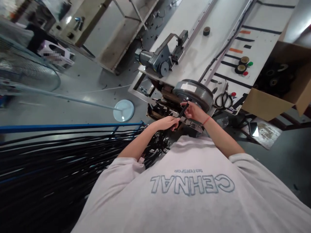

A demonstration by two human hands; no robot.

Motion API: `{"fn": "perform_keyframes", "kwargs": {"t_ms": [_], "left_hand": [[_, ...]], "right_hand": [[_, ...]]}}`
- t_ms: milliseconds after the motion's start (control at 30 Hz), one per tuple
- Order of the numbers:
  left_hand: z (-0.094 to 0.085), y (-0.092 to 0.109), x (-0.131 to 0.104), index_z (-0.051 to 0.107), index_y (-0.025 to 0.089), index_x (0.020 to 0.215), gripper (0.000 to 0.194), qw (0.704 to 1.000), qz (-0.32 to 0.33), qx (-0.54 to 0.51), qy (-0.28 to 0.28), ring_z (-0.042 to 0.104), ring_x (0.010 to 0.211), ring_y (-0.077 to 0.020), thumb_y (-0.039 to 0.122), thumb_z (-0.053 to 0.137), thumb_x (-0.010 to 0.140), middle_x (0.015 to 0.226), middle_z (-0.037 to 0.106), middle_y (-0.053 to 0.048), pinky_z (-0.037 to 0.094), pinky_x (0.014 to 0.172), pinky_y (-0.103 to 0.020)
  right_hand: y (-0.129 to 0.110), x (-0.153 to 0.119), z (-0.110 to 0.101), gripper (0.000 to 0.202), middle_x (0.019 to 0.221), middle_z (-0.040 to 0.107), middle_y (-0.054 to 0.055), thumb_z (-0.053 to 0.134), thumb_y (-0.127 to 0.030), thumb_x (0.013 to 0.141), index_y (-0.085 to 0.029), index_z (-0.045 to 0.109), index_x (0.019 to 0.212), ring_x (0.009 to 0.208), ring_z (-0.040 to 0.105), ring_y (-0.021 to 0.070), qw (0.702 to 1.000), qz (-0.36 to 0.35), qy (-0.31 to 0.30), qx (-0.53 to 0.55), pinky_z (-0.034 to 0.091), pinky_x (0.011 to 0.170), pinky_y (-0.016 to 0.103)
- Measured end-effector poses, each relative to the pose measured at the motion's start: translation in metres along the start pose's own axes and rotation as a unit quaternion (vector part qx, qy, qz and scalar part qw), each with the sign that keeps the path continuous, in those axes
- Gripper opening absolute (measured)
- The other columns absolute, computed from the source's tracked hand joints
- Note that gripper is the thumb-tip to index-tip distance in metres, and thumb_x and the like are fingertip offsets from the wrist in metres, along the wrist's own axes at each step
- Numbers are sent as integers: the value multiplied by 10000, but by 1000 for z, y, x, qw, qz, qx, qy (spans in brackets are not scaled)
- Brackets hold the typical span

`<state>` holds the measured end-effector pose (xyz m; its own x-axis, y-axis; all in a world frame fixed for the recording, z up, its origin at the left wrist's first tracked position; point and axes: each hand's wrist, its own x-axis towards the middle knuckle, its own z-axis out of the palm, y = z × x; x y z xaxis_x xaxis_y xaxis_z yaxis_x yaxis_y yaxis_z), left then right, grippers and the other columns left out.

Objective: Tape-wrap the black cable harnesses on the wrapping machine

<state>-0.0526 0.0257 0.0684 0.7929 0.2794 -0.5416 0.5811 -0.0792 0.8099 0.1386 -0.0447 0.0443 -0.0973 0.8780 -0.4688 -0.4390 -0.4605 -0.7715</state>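
Observation:
Between my two hands runs a short stretch of black cable (183,110), slanting up to the right. My left hand (170,123) is closed on its lower end. My right hand (193,111), with a red band at the wrist, pinches the upper end just in front of a round grey machine housing (194,91) with a white label. Fine detail at the fingertips is too small to make out. A dark cable bundle (213,60) runs from behind the housing up along the white table (194,55).
Black-handled scissors (224,99), tape rolls (240,69) and black strips lie on the table's right side. A motor unit (155,60) stands at its left. An open cardboard box (268,103) is at right. Many black cables (60,155) hang by a blue rail (73,126) at left.

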Motion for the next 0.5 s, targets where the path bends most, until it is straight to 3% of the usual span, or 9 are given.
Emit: {"fn": "perform_keyframes", "kwargs": {"t_ms": [100, 167, 233, 367, 500], "left_hand": [[12, 8, 9, 659, 146, 976, 211, 974, 3, 163, 155, 677, 786, -230, 275, 500, 921, 827, 717, -93, 521, 793, -318], [22, 7, 17, 645, 137, 1102, 290, 948, -1, 203, 245, 682, 948, -264, 119, 510, 846, 1004, 729, -136, 506, 883, -343], [37, -1, 18, 669, 148, 1059, 343, 942, -5, 184, 282, 675, 1001, -276, 36, 494, 785, 1035, 728, -144, 496, 913, -354], [78, -25, -5, 631, 174, 748, 271, 968, -10, 0, 252, 664, 764, -206, -23, 449, 703, 729, 687, -54, 507, 802, -312], [104, -55, -49, 471, 196, 533, 211, 975, -21, -203, 89, 489, 509, -119, -2, 439, 598, 492, 499, 30, 442, 608, -259]], "right_hand": [[23, 27, 15, 432, 489, 449, -66, 666, -612, 812, -204, 532, 764, 399, 372, 73, 995, -58, 84, 11, 269, 386, 197], [38, 26, 26, 481, 461, 434, -68, 653, -658, 805, -218, 484, 707, 381, 376, 75, 980, -111, 164, -10, 268, 378, 206], [52, 16, 35, 517, 438, 419, -70, 646, -687, 792, -223, 454, 666, 375, 377, 74, 968, -137, 209, -26, 264, 378, 211], [61, 3, 26, 480, 442, 451, -70, 789, -581, 687, -204, 495, 639, 390, 390, 65, 980, -82, 178, -29, 268, 377, 201], [36, 9, -4, 331, 617, 576, -60, 739, -492, 760, -219, 556, 802, 574, 572, 94, 965, -113, 178, 158, 484, 547, 199]]}}
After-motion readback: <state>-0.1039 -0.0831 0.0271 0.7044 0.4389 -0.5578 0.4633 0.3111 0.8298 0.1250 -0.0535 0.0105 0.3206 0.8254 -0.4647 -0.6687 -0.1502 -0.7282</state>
